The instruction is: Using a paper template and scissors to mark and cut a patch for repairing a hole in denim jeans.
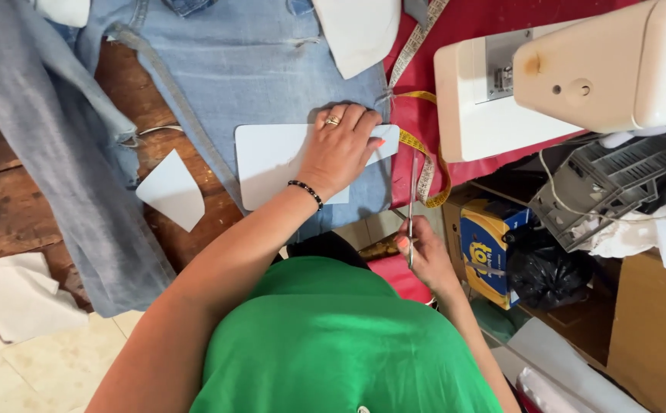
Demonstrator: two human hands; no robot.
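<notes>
My left hand [340,149] presses flat on a white rounded card template [271,164], which lies on light blue denim fabric [249,69] spread over the wooden table [0,199]. The hand wears a ring and a dark bead bracelet. My right hand [425,256] sits lower, near my green shirt, and grips metal scissors [412,191]. Their thin blades point up along the denim's right edge, just beside the template's right end. A yellow measuring tape [428,164] curls next to the blades.
A white sewing machine [578,76] stands on a red cloth [470,23] at the right. A small white cut piece [172,190] lies on the wood at the left. Boxes, a black bag and a grey plastic part crowd the lower right. White cloth lies on the tiled floor.
</notes>
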